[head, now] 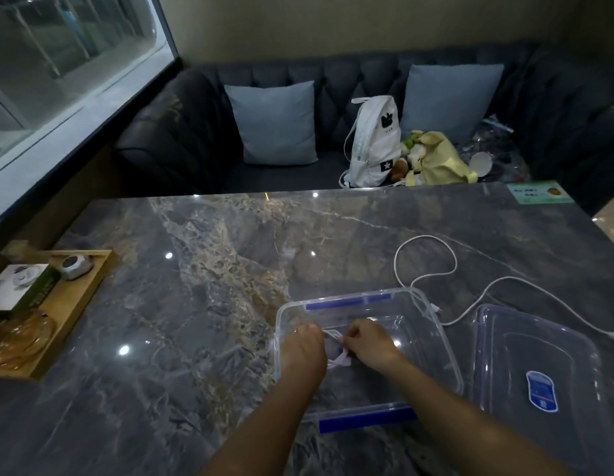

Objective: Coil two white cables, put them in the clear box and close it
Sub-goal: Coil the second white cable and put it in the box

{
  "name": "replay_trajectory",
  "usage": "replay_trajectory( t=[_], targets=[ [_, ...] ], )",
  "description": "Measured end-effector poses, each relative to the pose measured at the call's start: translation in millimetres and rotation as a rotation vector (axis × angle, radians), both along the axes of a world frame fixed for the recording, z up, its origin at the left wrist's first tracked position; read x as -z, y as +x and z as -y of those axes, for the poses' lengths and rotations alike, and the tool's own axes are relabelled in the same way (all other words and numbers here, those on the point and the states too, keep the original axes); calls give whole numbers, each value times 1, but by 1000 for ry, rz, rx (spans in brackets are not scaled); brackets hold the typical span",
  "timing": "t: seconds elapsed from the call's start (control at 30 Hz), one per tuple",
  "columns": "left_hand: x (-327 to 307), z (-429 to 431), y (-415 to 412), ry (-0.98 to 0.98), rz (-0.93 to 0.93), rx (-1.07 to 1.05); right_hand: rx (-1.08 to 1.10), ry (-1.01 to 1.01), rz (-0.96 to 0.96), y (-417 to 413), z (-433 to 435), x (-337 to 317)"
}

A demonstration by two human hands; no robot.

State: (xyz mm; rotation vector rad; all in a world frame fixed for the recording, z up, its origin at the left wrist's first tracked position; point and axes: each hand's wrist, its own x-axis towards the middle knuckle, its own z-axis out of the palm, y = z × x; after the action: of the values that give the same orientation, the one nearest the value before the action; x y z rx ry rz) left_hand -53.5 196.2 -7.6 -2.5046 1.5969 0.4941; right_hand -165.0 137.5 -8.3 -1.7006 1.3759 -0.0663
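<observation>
A clear box (pixel 432 324) with blue clips stands open on the marble table. Both my hands are inside it. My left hand (pixel 304 348) and my right hand (pixel 369 343) together hold a coiled white cable (pixel 336 352) low in the box; most of the coil is hidden by my fingers. A second white cable (pixel 425 255) lies loose on the table behind and to the right of the box, looping and trailing toward the right edge. The clear lid (pixel 535 372), with a blue label, lies flat to the right of the box.
A wooden tray (pixel 79 304) with a small box, a grey gadget and an amber glass dish sits at the table's left edge. Beyond the table is a dark sofa with two pillows, a white backpack (pixel 376 142) and a yellow bag. A green card (pixel 539 193) lies far right.
</observation>
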Motion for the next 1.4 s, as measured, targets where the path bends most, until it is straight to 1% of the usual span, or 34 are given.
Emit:
replay_trajectory(
  t=[0.13,0.23,0.3,0.37,0.47,0.57,0.63,0.7,0.8,0.93,1.13,1.27,1.4],
  targets=[
    [0,1,2,-61,6,32,-62,-5,-70,-4,3,-8],
    [-14,9,-2,-123,8,44,-164,-86,-127,-12,5,-22],
    [-28,15,-8,-167,58,117,-205,-159,-140,-17,7,-37],
    [-43,26,-17,-199,68,164,-215,-249,-88,-25,11,-53],
    [-69,45,-40,-258,-55,165,-194,-406,17,-46,25,-76],
    [-87,61,-67,-358,-50,223,-158,-472,55,-76,45,-93],
    [-91,68,-77,-388,-75,229,-123,-480,50,-90,56,-98],
    [-91,89,-113,-403,-59,231,-87,-501,28,-131,80,-94],
    [-84,99,-130,-411,-66,230,-53,-513,-12,-152,94,-84],
    [-71,132,-187,-374,-50,255,-25,-495,-61,-211,126,-68],
    [-50,175,-256,-324,-120,298,38,-500,-182,-286,156,-50],
    [-34,195,-291,-326,-88,415,55,-484,-209,-320,162,-36],
    [-19,207,-318,-314,-149,597,64,-459,-248,-343,162,-25]
  ],
)
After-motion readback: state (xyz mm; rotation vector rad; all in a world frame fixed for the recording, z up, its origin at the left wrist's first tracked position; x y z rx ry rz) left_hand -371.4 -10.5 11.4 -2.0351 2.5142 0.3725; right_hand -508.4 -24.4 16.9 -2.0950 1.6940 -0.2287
